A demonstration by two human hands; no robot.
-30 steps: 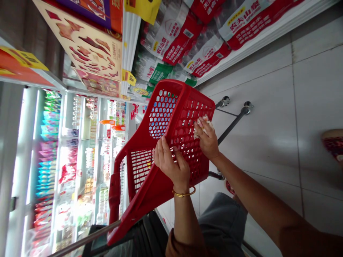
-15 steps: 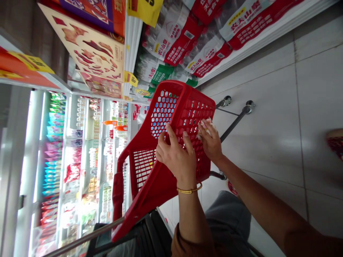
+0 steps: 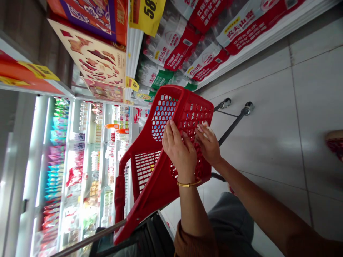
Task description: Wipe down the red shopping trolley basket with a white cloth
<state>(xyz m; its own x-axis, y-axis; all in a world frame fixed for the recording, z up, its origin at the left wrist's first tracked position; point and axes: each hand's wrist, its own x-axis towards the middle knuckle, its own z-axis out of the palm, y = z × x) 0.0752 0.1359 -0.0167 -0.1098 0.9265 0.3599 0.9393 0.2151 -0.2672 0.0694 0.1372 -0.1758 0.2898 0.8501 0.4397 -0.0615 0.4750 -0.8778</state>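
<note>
Chilled shelving (image 3: 103, 171) fills the far L side, goods washed out by glare & too blurred to count. Red cart (image 3: 150, 171), x1, sits mid-view, tilted in frame; 2 casters (image 3: 249, 107) show, other wheels hidden (cart body, R forearm). Bottled-water packs (image 3: 171, 46) line the low shelf, cut off at top, no. unclear.

L hand (image 3: 180, 151) lies on the cart's upper rim, fingers nearly straight & together, thumb apart, nothing seen in grip; palm hidden. R hand (image 3: 209, 144) is part-curled over a pale cloth (image 3: 205, 128), pressing it to the cart's perforated side; most of cloth is under the fingers. 3 yellow price tags (image 3: 147, 14) show, 1 cut off at top. Bracelet (image 3: 189, 184), gold, on L wrist.

Vs 0.5 s ago: L fingers were spread, now closed up; R hand is nearer L; less cloth shows.
</note>
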